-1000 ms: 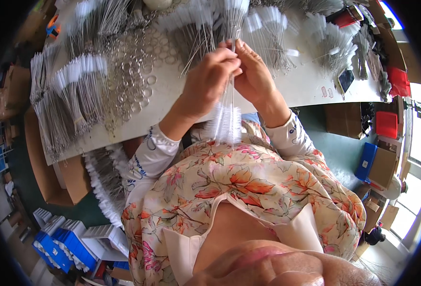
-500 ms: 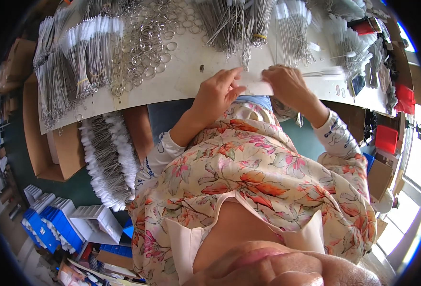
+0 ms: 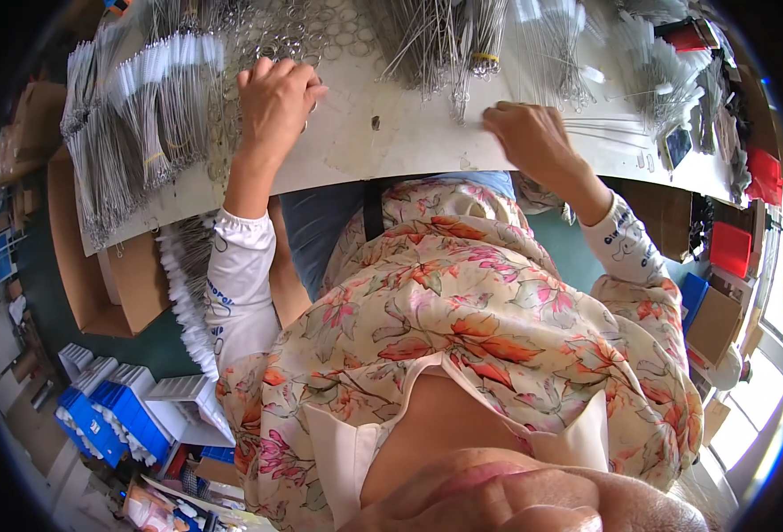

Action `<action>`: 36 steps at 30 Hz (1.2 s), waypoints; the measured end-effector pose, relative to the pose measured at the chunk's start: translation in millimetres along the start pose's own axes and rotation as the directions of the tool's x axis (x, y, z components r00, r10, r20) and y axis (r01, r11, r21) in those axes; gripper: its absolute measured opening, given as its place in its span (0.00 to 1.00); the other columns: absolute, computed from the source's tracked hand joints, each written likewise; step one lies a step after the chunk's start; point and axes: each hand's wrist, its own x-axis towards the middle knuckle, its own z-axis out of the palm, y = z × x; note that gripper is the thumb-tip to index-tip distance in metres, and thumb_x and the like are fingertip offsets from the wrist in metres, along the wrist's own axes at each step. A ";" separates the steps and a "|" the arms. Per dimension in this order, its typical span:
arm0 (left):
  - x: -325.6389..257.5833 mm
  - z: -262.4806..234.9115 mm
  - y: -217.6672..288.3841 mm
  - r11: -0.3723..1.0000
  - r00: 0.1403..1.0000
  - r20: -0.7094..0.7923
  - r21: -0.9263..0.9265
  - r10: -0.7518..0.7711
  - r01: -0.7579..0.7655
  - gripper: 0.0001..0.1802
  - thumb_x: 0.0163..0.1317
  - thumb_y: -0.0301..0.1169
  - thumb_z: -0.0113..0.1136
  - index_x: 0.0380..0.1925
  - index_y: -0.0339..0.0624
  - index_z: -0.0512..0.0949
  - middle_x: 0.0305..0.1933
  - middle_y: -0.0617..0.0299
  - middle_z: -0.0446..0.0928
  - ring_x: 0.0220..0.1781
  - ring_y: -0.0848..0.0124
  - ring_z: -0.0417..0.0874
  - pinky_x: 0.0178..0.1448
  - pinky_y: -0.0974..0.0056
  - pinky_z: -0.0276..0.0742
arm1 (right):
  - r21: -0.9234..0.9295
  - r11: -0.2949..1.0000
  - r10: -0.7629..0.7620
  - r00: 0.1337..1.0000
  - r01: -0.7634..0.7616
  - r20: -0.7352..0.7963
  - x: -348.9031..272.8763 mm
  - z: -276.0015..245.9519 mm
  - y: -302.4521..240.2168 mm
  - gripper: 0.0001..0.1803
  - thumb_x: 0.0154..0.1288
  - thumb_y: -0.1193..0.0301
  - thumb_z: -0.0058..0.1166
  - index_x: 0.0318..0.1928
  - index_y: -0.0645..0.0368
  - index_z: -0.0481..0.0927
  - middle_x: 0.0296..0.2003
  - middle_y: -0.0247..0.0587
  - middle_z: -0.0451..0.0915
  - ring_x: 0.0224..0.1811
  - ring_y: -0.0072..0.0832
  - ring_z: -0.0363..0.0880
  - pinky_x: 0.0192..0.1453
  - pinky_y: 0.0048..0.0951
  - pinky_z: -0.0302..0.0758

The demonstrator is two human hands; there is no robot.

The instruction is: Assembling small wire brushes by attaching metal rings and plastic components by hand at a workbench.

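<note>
My left hand [image 3: 276, 102] is over the near side of a pile of shiny metal split rings [image 3: 343, 34] on the white table. Its fingers are bent downward and slightly apart, and the fingertips are partly hidden. To the right, near the table's front edge, my right hand [image 3: 531, 137] is closed, its fingers curled in and somewhat blurred; whatever it holds is hidden. Several thin wire-handled brushes [image 3: 609, 131] lie just right of it. Beyond my hands are dense bundles of wire brushes [image 3: 440, 44], some tied with a yellow band.
More white-bristled wire brushes [image 3: 165, 106] lie bundled at the table's left, and others [image 3: 653, 84] at its right. Below the left edge are a cardboard box [image 3: 139, 293] and blue bins [image 3: 125, 421]. A red container [image 3: 730, 248] is at the right.
My left hand has moved from the middle, near my right hand, leftward and away to the ring pile. My right hand has stayed about where it was.
</note>
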 end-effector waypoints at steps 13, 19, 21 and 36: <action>-10.5 -39.3 77.5 -0.419 0.874 0.222 -0.907 -0.432 0.024 0.09 0.64 0.30 0.53 0.38 0.35 0.73 0.37 0.60 0.76 0.30 0.79 0.73 0.36 0.75 0.71 | 0.980 0.156 0.041 0.991 0.123 -0.131 49.8 -45.1 -89.1 0.07 0.57 0.73 0.59 0.36 0.61 0.81 0.28 0.30 0.77 0.21 0.16 0.71 0.24 0.18 0.68; -16.0 -65.6 83.8 -0.167 0.898 0.093 -0.986 -0.430 0.022 0.09 0.59 0.22 0.57 0.40 0.31 0.76 0.37 0.56 0.80 0.35 0.78 0.80 0.37 0.75 0.77 | 0.410 0.708 -0.168 0.702 0.574 -0.692 44.2 -43.3 -98.1 0.08 0.43 0.77 0.60 0.29 0.57 0.80 0.31 0.31 0.77 0.26 0.28 0.79 0.27 0.27 0.76; -17.8 -70.0 75.6 -0.102 0.925 0.056 -0.995 -0.375 0.019 0.10 0.57 0.20 0.58 0.40 0.31 0.77 0.38 0.55 0.80 0.37 0.76 0.80 0.40 0.74 0.78 | 0.352 0.723 -0.210 0.675 0.594 -0.707 44.7 -44.8 -96.0 0.10 0.39 0.76 0.60 0.28 0.57 0.80 0.31 0.29 0.77 0.27 0.27 0.79 0.28 0.26 0.76; -11.3 -75.9 79.8 0.442 0.910 -0.201 -0.897 -0.364 -0.021 0.16 0.49 0.12 0.59 0.40 0.29 0.78 0.41 0.52 0.79 0.38 0.71 0.82 0.44 0.71 0.80 | 0.995 -0.096 0.019 0.999 -0.028 0.030 55.2 -56.0 -88.7 0.11 0.62 0.66 0.55 0.36 0.61 0.81 0.28 0.32 0.80 0.22 0.12 0.69 0.26 0.14 0.68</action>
